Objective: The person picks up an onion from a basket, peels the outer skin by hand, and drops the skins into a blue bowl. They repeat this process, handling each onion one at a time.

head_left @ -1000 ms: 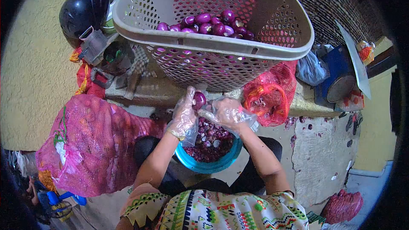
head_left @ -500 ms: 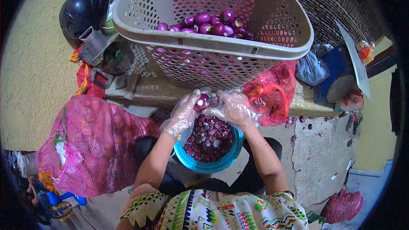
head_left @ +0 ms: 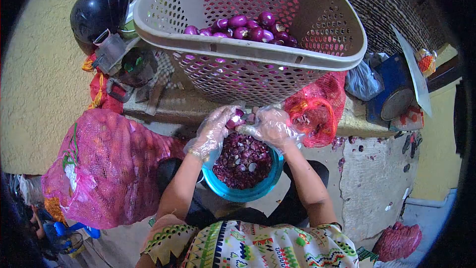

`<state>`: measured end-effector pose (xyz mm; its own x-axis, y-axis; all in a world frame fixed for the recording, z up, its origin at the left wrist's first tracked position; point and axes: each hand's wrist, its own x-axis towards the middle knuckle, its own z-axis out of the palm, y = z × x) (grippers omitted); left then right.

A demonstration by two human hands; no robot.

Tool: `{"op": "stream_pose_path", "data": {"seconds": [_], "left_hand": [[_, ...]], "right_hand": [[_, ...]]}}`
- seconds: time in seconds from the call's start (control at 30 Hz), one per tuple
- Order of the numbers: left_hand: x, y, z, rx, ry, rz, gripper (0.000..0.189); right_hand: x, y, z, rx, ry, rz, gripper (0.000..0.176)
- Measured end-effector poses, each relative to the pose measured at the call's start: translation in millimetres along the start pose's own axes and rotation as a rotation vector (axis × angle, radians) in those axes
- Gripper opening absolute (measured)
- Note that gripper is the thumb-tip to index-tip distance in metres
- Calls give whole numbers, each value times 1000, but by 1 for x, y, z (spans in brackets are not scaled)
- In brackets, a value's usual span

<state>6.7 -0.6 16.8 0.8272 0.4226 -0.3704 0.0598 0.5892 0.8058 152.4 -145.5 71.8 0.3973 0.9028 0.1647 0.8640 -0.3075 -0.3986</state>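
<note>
In a clear plastic glove, my left hand (head_left: 214,128) grips a small purple onion (head_left: 235,120) with a pale cut patch. My right hand (head_left: 271,127), gloved too, is closed close against the onion's right side; a small tool seems to be in it, but its shape is mostly hidden by the fingers. Both hands are over the back rim of a blue basin (head_left: 235,195). Dark purple peelings (head_left: 243,161) fill the basin, which sits between my knees.
A large perforated basket (head_left: 248,52) with peeled onions (head_left: 255,33) stands beyond my hands. A full pink mesh sack (head_left: 114,168) is on the left, a red mesh bag (head_left: 317,116) right of the basket's base. A blue scale (head_left: 392,89) stands far right.
The onion has turned slightly between my hands, and my left fingers have shifted a little around it. The view has moved very slightly.
</note>
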Motion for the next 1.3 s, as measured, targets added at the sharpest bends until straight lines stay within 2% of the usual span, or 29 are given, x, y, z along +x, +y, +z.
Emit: {"op": "stream_pose_path", "data": {"seconds": [0.03, 0.1, 0.33, 0.4, 0.63, 0.73, 0.8, 0.87, 0.93, 1.0, 1.07, 1.13, 1.2, 1.27, 1.3], "left_hand": [[0, 0, 0, 7, 28, 4, 33], [0, 3, 0, 16, 15, 8, 33], [-1, 4, -2, 107, -12, 50, 37], [-2, 4, -2, 111, -5, 45, 37], [-5, 7, 6, 137, 43, 74, 37], [-6, 6, 10, 50, 77, 26, 40], [-9, 7, 13, 48, 81, 15, 36], [-7, 6, 10, 48, 84, 4, 32], [-3, 3, 3, 274, 104, 47, 33], [-11, 7, 6, 193, 75, 35, 35], [-19, 16, 14, 115, 43, 28, 37], [-24, 18, 17, 157, 108, 36, 39], [-25, 18, 17, 149, 94, 26, 39], [-22, 17, 17, 140, 69, 11, 39], [-20, 14, 16, 214, 59, 66, 40]], "right_hand": [[1, -1, -2, 1, 0, 0, 67], [2, -4, -7, 44, -186, 76, 64], [2, 3, 3, 39, -222, 71, 63], [1, 8, 12, -3, -188, 34, 72], [-7, 3, 7, -15, -202, -114, 74], [-11, 2, 0, 15, -259, -66, 71], [-13, 0, -5, 132, -293, 27, 60], [-14, -14, -26, 114, -306, 61, 59], [-18, -20, -34, 97, -323, 98, 59], [-24, -20, -35, 47, -383, 71, 62], [-26, -21, -36, 49, -345, 107, 66], [-27, -23, -33, 49, -312, 142, 70], [-24, -22, -24, 49, -199, 164, 72], [-22, -15, -18, 60, -154, 128, 72], [-20, -13, -18, 71, -114, 89, 72]]}}
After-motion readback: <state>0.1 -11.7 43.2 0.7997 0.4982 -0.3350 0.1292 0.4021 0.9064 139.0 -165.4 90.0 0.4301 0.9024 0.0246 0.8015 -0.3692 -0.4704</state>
